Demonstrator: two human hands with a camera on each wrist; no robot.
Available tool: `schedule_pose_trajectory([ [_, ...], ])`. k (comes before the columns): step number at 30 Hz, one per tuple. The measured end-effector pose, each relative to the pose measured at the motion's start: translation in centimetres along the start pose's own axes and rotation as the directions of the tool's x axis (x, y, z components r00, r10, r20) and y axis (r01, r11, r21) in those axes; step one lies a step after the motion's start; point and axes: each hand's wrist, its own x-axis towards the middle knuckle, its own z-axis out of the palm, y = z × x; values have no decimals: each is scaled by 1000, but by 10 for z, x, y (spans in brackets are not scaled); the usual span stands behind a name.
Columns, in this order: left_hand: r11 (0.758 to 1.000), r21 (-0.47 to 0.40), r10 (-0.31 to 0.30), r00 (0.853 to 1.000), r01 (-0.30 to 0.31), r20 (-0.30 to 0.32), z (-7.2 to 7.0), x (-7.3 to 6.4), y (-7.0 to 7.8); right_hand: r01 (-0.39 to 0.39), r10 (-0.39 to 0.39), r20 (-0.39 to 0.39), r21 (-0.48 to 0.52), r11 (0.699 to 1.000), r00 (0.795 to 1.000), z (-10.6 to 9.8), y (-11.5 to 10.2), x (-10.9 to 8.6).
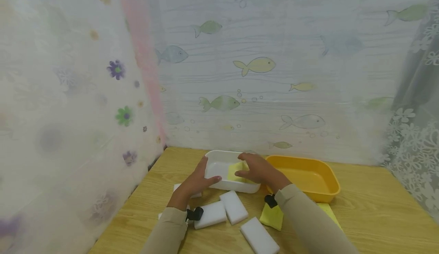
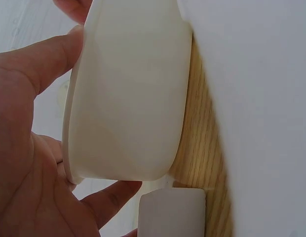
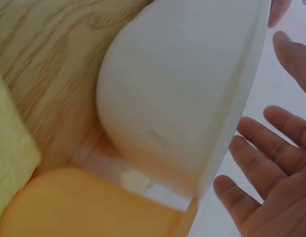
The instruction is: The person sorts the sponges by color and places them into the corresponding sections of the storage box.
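A white plastic tray (image 1: 214,170) stands at the back of the table, with a yellow cloth-like piece (image 1: 234,171) in its right part. At the tray's left front corner is my left hand (image 1: 199,178). Its thumb touches the rim, and a fairly straight finger lies along the outer end wall in the left wrist view. My right hand (image 1: 255,168) is over the tray's right end, partly covering the yellow piece. Seen from the right wrist, its fingers (image 3: 259,165) are spread beside the rim and hold nothing.
Several white sponge blocks (image 1: 234,207) lie in front of the tray. An orange-yellow tray (image 1: 329,197) stands right beside the white one. More yellow pieces (image 1: 272,216) lie near the right forearm. A fish-patterned curtain (image 1: 257,105) hangs behind the wooden table (image 1: 374,204).
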Motion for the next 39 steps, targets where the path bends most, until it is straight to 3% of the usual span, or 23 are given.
schedule_pose_trajectory([
  [15, 1000, 24, -2, 1000, 2, 8, 1, -2, 1, 8, -5, -54, 60, 998, 999, -14, 15, -24],
  [21, 1000, 22, -4, 1000, 4, 8, 0, -1, 1, 20, -7, -96, 140, 990, 995, -22, 20, -39],
  [30, 1000, 24, -3, 1000, 3, 7, 0, -2, 1, 86, -46, -195, 198, 976, 980, -26, 29, -69],
  [39, 1000, 14, -7, 1000, 7, 4, -1, -3, 4, 130, -55, -312, 226, 965, 949, -27, 37, -103],
])
